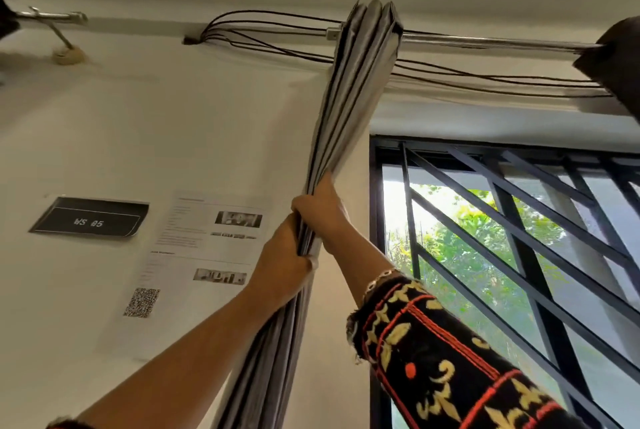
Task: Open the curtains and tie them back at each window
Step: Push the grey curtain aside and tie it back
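Note:
A grey curtain [356, 89] hangs gathered into a tight bundle of folds from the metal rod [485, 42], at the left edge of the window [502, 238]. My left hand [284, 255] grips the bundle from the left side. Just above it my right hand [322, 210] is wrapped round the same bundle, thumb pointing up along the folds. A dark curtain [613, 57] is bunched at the rod's far right end. No tie-back is in view.
Black bars cross the window, with green trees outside. Several black cables [270, 30] run along the wall under the ceiling. A black sign [90, 220] and printed sheets [204, 248] with a QR code hang on the white wall to the left. Another rod end [48, 16] shows top left.

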Tool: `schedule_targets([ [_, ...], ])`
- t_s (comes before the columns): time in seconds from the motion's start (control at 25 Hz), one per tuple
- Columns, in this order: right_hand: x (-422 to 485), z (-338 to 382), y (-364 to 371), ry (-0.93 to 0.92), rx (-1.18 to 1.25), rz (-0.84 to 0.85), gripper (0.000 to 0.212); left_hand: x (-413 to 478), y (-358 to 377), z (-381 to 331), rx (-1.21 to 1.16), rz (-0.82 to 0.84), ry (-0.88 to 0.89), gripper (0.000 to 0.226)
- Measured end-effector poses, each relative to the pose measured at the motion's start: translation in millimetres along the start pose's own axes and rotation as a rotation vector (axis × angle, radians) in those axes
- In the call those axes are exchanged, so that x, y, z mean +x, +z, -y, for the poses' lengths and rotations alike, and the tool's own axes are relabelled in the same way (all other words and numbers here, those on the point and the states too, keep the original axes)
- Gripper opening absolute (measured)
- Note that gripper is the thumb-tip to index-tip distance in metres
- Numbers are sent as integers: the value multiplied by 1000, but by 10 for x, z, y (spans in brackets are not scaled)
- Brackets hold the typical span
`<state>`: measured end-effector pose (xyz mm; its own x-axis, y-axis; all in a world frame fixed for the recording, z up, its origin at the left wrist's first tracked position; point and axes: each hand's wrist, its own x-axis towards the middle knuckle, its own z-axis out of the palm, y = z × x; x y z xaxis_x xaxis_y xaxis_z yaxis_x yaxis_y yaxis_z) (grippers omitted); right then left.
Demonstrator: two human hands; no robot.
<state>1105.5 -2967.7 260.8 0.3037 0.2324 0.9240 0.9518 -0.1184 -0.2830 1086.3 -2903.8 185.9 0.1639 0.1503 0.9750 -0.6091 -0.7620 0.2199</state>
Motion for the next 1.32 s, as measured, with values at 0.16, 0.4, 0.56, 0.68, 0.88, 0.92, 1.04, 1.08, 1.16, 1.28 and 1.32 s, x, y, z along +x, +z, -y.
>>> schedule_targets([
  [0.16,-299,-244,-366,-25,19,35,78,-351,247,-216,106,-23,-72,80],
  [0.4,-883,-597,-892,-61,-234,-45,76,-909,347,-372,385,-146,-106,79],
  [0.56,-1352,-861,-1144,-22,-399,-4,78,-1342,402,-396,606,-185,8,75],
  [0.68,-1729,-1062,-1271,60,-469,55,79,-1688,458,-423,666,-175,27,69],
  [0.88,-2334,-1358,-1463,128,-559,131,79,-2225,638,-587,663,-77,-84,63],
  [0.92,-2467,-1411,-1498,140,-576,150,79,-2327,697,-641,673,-53,-122,61],
  [1.04,-2873,-1529,-1612,186,-600,185,79,-2612,859,-775,725,17,-158,54],
  [1.08,-2999,-1559,-1655,201,-611,196,78,-2700,910,-819,736,47,-177,53],
  [1.16,-3288,-1630,-1750,251,-637,227,78,-2918,1015,-907,740,108,-198,50],
  [1.28,-3731,-1727,-1861,298,-685,258,78,-3310,1174,-989,840,223,52,52],
  [1.32,-3903,-1761,-1892,307,-710,273,78,-3467,1241,-1027,864,300,143,55],
])
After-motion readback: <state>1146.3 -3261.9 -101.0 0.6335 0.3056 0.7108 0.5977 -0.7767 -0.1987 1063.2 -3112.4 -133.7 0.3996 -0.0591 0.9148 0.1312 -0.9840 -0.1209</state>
